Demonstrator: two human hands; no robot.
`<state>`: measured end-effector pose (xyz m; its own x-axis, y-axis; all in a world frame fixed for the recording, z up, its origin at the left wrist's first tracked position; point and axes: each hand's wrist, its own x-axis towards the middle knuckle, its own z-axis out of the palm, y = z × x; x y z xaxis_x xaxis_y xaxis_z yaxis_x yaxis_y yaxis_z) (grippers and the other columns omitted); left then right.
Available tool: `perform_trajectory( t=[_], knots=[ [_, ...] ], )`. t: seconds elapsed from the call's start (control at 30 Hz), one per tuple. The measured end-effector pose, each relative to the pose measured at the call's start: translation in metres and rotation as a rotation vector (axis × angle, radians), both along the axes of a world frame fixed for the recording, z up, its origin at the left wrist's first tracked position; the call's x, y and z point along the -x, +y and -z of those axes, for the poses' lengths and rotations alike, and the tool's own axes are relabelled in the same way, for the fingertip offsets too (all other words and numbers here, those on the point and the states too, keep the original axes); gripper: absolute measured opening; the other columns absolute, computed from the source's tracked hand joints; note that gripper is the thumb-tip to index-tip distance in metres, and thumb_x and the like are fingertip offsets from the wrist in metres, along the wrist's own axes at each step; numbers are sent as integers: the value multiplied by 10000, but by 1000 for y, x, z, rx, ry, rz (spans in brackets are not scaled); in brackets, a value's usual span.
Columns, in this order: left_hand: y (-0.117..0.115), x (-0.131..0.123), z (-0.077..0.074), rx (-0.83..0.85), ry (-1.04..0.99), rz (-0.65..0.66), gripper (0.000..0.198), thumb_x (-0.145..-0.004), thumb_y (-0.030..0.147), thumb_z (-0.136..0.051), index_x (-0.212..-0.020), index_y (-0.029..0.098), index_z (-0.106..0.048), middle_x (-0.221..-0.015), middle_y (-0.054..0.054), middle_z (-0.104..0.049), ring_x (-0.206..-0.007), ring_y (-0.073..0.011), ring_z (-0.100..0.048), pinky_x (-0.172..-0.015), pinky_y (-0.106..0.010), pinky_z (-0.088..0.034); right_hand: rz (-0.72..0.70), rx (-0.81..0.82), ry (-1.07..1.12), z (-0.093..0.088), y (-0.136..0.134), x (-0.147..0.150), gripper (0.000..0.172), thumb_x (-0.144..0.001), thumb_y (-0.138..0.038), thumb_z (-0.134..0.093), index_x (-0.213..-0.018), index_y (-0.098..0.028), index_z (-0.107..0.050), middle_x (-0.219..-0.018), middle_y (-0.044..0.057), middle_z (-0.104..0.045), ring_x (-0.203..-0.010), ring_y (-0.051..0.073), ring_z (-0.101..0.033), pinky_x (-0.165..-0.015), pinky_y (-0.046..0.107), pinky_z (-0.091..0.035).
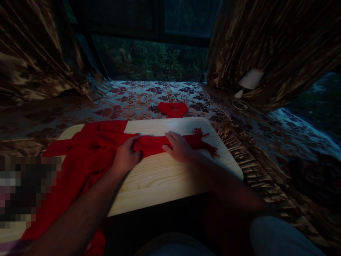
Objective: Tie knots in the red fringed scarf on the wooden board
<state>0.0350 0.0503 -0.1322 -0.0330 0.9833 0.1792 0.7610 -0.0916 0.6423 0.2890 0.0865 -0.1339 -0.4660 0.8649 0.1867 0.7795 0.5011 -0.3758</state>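
A red scarf (151, 145) with a fringe of tassels at its right end lies across the pale wooden table. My left hand (126, 155) is closed on the scarf's left part, thumb and fingers curled at the cloth. Farther right, my right hand (179, 146) rests on the scarf near the fringe, its fingers stretched out and thumb apart. Left of my hands spreads a larger heap of red cloth (87, 156), rumpled and hanging over the near edge; where it meets the scarf is hard to make out. My left forearm covers part of it.
The wooden table (160, 177) has rounded corners. Behind it, a looped red fabric piece (174, 108) lies on the flowered cover (144, 92). A small white lamp (250, 80) with a cord stands at back right. Brown curtains (253, 35) flank the window. A blurred patch hides the left edge.
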Motion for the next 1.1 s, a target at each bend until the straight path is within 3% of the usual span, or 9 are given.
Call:
perform_trajectory(
  t=[0.17,0.3,0.37,0.47,0.57,0.7,0.87,0.97,1.1],
  knots=[
    [-1,2,4,40,-41,-25,678,-717,214,-619,-1393,174,-590,-1245,-111,-720,-1130,-305,-686,-968,-418,-561,198,43,-220,12,15,-69,627,-994,-498,-472,-1505,-137,-453,-1601,185,-387,-1494,333,-305,-1196,527,-233],
    [0,1,3,26,-54,-35,643,-729,219,-609,-1370,174,-608,-1185,-101,-741,-1106,-302,-695,-939,-404,-571,542,-47,-205,9,28,-112,520,-989,-411,-462,-1388,-93,-561,-1426,234,-568,-1349,338,-495,-1133,540,-323],
    [0,0,4,18,-72,-38,613,-748,236,-600,-1358,178,-613,-1165,-92,-747,-1084,-292,-702,-925,-393,-575,597,-148,-73,7,29,-119,473,-954,-365,-506,-1315,-79,-614,-1336,234,-631,-1275,324,-557,-1108,516,-369],
    [-1,0,6,9,-83,-41,591,-769,258,-587,-1355,183,-612,-1163,-87,-746,-1060,-284,-709,-905,-384,-578,360,-226,173,6,23,-108,421,-911,-390,-583,-1229,-130,-675,-1293,176,-671,-1229,273,-597,-1081,436,-435],
    [-2,0,7,3,-95,-38,589,-775,262,-586,-1359,181,-608,-1170,-96,-743,-1034,-282,-714,-887,-384,-581,112,-147,249,6,15,-85,360,-917,-402,-593,-1159,-162,-708,-1218,131,-714,-1164,232,-633,-1044,383,-472],
    [-2,0,5,12,-86,-44,586,-771,259,-592,-1353,191,-610,-1144,-90,-749,-1016,-281,-716,-867,-380,-584,106,-39,96,3,22,-62,372,-979,-316,-490,-1247,-147,-685,-1252,138,-711,-1178,228,-632,-1075,395,-443],
    [-2,-2,5,-1,-43,-59,595,-752,229,-585,-1345,188,-612,-1197,-90,-737,-1052,-282,-707,-902,-380,-574,-26,86,-45,-12,52,-48,483,-898,-242,-598,-1364,-117,-619,-1301,156,-688,-1198,243,-627,-1048,373,-451],
    [-2,-4,5,-23,-59,-57,600,-736,202,-580,-1335,180,-614,-1238,-91,-724,-1109,-283,-691,-953,-384,-559,-117,148,-43,-19,64,-35,414,-870,-229,-626,-1272,-144,-682,-1115,106,-758,-1010,223,-683,-907,326,-494],
    [-1,-5,6,-63,-82,-36,587,-706,151,-572,-1289,175,-637,-1251,-85,-719,-1147,-270,-677,-1020,-384,-531,-101,115,-27,-13,66,-24,228,-839,-244,-627,-1016,-166,-749,-1009,86,-759,-909,209,-676,-807,295,-475]
  ],
)
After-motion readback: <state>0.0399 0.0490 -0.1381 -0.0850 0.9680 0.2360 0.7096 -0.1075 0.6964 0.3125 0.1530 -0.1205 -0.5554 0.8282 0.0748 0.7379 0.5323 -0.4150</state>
